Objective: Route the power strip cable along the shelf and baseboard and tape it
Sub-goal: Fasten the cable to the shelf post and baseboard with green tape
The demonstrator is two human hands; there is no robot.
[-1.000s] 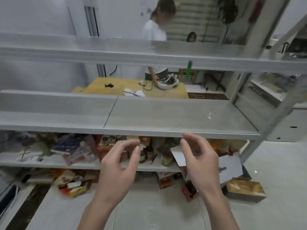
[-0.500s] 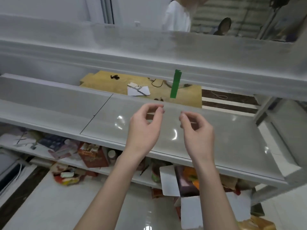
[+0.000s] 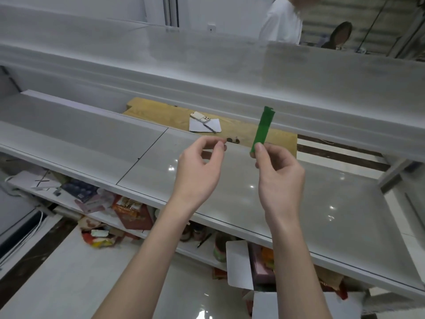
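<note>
A short strip of green tape [image 3: 264,126] hangs from the front edge of the upper shelf [image 3: 207,72]. My right hand [image 3: 278,173] pinches the strip's lower end between thumb and forefinger. My left hand [image 3: 200,166] hovers a little to the left at the same height, thumb and forefinger pressed together with nothing visible in them. Both hands are above the glossy grey middle shelf [image 3: 310,203]. A white cable [image 3: 32,233] runs along the floor edge at the lower left; I see no power strip clearly.
Behind the shelving a wooden table [image 3: 232,127] carries a phone [image 3: 200,116] and a sheet of paper. A person in a white shirt [image 3: 281,21] stands beyond it. The bottom shelf holds cluttered boxes [image 3: 131,212], and an open white carton [image 3: 239,263] sits below right.
My view has closed in on the shelves. Both hands rose from below the middle shelf to above it, and my right hand took hold of the green tape's lower end.
</note>
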